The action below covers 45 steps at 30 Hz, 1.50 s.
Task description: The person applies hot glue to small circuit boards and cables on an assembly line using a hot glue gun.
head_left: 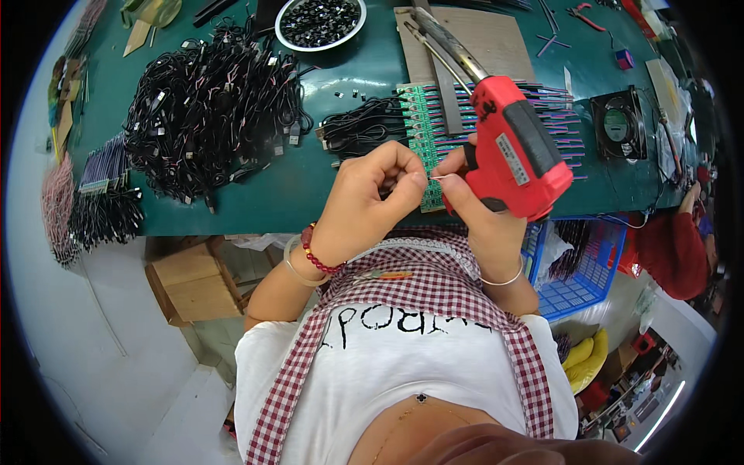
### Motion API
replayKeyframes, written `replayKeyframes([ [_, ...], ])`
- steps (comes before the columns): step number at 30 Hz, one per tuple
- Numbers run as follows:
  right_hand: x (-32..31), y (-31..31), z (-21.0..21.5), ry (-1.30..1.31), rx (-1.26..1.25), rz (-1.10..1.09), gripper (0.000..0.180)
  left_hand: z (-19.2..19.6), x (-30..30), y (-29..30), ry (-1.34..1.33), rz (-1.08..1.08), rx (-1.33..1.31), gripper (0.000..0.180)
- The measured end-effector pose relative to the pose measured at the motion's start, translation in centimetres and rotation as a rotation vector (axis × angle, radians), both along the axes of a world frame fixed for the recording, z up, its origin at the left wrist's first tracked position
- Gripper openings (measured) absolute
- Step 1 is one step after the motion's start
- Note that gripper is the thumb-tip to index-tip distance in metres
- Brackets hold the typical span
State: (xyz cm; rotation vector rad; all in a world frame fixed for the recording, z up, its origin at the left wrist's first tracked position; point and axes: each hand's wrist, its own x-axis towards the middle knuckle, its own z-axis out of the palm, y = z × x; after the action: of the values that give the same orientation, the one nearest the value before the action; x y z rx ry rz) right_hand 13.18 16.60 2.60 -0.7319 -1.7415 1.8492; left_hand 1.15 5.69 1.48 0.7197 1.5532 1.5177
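My right hand point(488, 217) is closed round a red soldering gun point(515, 147) with a dark grip panel. Its metal barrel points up and away, over the circuit boards. At my right thumb and fingertips a thin pale wire end point(439, 177) shows. Close beside it, my left hand point(372, 194) is pinched shut; what its fingers hold is hidden. Just beyond both hands lies a row of green circuit boards point(418, 116), with thin coloured wires point(554, 120) to the right and black cables point(364, 128) to the left. A dark metal bar point(446, 93) rests across the boards.
A large heap of black USB cables point(217, 116) covers the left of the green table point(256, 221). Beyond stands a bowl of small black parts point(358, 31). At right are a small fan point(618, 128), red-handled pliers point(587, 17) and a blue basket point(573, 298) below the edge.
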Motion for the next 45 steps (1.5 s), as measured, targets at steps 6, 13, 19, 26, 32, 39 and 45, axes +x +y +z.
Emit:
replayKeyframes([
  [6,0.8,-0.1,-0.1,0.000,0.113,0.054,0.010,-0.1,0.6,0.4,-0.161,-0.018,-0.006,0.009],
  [13,1.3,0.0,-1.3,-0.027,0.412,-0.022,0.011,-0.8,0.9,0.6,-0.096,-0.082,0.013,0.008],
  [19,1.4,0.0,-1.0,0.019,0.113,0.063,0.014,-0.3,0.7,0.2,-0.088,-0.131,0.032,0.008],
  [26,1.4,-0.5,-0.7,0.098,-0.173,-0.086,0.036,-1.4,1.5,0.5,-0.072,0.046,0.173,0.007],
  [32,1.2,-0.1,-1.0,0.118,-0.201,-0.043,0.041,-0.6,1.6,0.6,0.417,0.062,0.113,0.011],
  [39,1.4,0.5,-2.0,-0.241,0.230,-0.041,0.032,-1.6,0.9,1.3,0.932,0.063,0.158,0.015],
  [45,3.8,0.9,-2.3,-0.143,0.226,-0.202,0.038,-3.3,-1.6,1.9,0.963,0.018,0.030,0.013],
])
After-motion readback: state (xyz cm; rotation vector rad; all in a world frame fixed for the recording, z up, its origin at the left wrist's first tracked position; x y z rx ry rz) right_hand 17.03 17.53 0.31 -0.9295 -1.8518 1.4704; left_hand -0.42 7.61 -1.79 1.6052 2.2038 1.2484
